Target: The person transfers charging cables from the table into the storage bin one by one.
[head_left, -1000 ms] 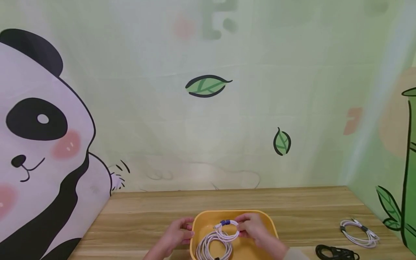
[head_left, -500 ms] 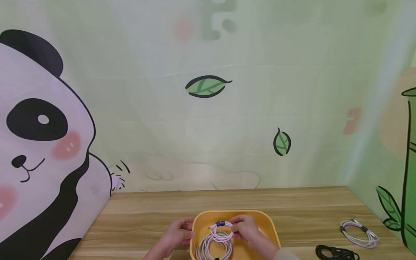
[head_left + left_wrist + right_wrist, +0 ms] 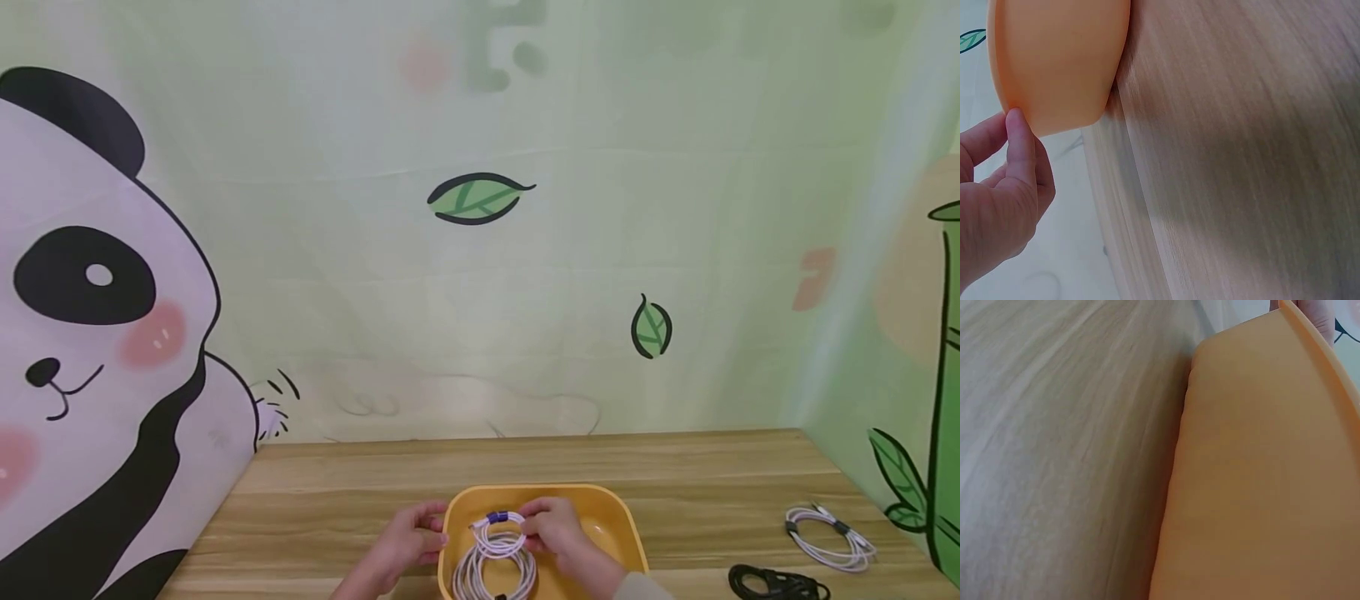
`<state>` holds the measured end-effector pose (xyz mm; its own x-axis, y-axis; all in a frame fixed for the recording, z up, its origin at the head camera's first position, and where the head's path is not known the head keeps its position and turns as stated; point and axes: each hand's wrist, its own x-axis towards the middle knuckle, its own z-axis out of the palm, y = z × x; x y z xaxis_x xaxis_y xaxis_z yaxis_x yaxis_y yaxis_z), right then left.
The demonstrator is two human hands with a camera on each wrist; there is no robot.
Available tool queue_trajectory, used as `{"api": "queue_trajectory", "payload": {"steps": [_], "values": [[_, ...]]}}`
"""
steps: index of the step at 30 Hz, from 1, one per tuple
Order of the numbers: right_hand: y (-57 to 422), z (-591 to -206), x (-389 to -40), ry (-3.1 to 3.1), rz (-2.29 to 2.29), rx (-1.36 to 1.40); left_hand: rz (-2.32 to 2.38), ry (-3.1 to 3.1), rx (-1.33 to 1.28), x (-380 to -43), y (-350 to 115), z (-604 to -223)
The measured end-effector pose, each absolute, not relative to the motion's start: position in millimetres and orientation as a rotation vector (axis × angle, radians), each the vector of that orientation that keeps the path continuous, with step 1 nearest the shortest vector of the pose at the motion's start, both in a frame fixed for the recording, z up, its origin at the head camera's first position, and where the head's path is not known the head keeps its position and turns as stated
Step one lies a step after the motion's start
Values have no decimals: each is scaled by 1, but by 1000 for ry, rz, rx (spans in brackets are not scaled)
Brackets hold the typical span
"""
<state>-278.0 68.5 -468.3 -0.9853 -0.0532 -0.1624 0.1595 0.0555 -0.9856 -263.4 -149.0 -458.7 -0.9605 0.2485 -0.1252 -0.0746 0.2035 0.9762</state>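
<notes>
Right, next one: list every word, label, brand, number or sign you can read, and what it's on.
None can be read in any view.
Backdrop: the faded green shape and red mark are too unclear to call lettering.
Blue tie: too small to show any print.
Yellow tray: no lettering on the visible sides.

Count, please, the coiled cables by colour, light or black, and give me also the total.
Light: 3 (the blue-banded coil in the right hand, the larger coil in the yellow tray, the light coil on the table)
Black: 1 (the black cable)
Total: 4
</notes>
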Motion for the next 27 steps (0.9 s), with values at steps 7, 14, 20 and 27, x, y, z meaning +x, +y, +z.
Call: {"api": "queue_trajectory", "payload": {"steps": [7, 14, 20, 27], "values": [[63, -470, -280, 2170, -2064, 130, 1834, 2218, 164, -262, -148, -456], [56, -466, -282, 2175, -2050, 157, 1839, 2210, 177, -262, -149, -456], [50, -463, -286, 2218, -2008, 214, 1824, 2212, 166, -263, -150, -456], [46, -465, -290, 2256, -1979, 226, 1829, 2213, 176, -263, -150, -457]]}}
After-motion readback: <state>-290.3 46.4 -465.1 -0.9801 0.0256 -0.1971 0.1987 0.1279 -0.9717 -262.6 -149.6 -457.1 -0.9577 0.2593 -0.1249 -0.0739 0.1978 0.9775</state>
